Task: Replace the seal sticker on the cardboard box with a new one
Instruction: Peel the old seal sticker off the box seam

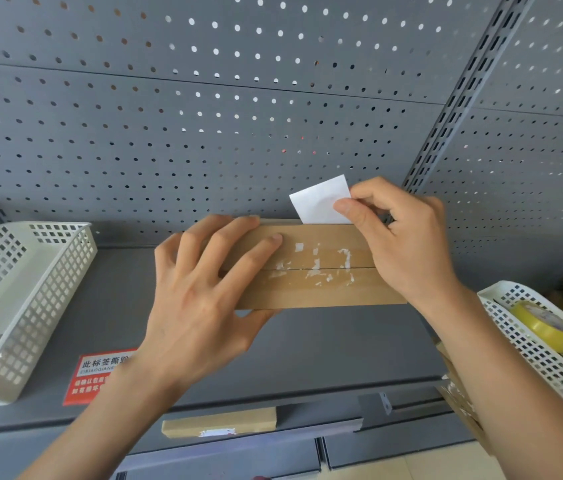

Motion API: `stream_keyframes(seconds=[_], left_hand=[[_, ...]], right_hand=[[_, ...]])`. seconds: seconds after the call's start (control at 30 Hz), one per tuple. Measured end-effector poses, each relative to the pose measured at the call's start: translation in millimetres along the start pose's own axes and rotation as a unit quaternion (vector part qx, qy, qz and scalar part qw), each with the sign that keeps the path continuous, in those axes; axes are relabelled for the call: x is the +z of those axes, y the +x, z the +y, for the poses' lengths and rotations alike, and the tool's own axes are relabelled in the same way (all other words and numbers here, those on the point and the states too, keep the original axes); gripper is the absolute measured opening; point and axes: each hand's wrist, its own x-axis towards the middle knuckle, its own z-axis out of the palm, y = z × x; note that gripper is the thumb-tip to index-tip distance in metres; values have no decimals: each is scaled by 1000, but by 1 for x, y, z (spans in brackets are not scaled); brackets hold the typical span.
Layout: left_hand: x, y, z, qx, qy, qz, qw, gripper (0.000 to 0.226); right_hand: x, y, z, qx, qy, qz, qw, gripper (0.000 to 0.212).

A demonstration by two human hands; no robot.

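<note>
A flat brown cardboard box (321,292) is held above a grey shelf, its flap seam facing me with torn white sticker scraps around the seam. My left hand (200,299) grips the box's left end, fingers spread over the top and thumb underneath. My right hand (401,237) rests on the box's right end and pinches a white sticker piece (318,200) between thumb and forefinger above the box's far edge. A red seal sticker (95,377) with white Chinese text lies on the shelf, partly hidden by my left forearm.
A white mesh basket (31,289) stands on the shelf at the left. Another white basket (529,341) at the right holds a yellow tape roll (543,327). A grey pegboard wall (238,116) rises behind. A second cardboard box (219,424) lies on a lower shelf.
</note>
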Motion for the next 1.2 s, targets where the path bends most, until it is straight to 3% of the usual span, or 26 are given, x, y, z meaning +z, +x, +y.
stream_keyframes(seconds=[0.37, 0.93, 1.2], left_hand=[[10, -22, 8, 14, 0, 39, 999, 63], [15, -44, 10, 46, 0, 67, 997, 55], [16, -50, 10, 46, 5, 67, 997, 56]], right_hand=[[1, -12, -2, -11, -47, -20, 999, 20], [4, -27, -13, 95, -46, -56, 993, 22], [4, -24, -19, 118, -14, -28, 992, 18]])
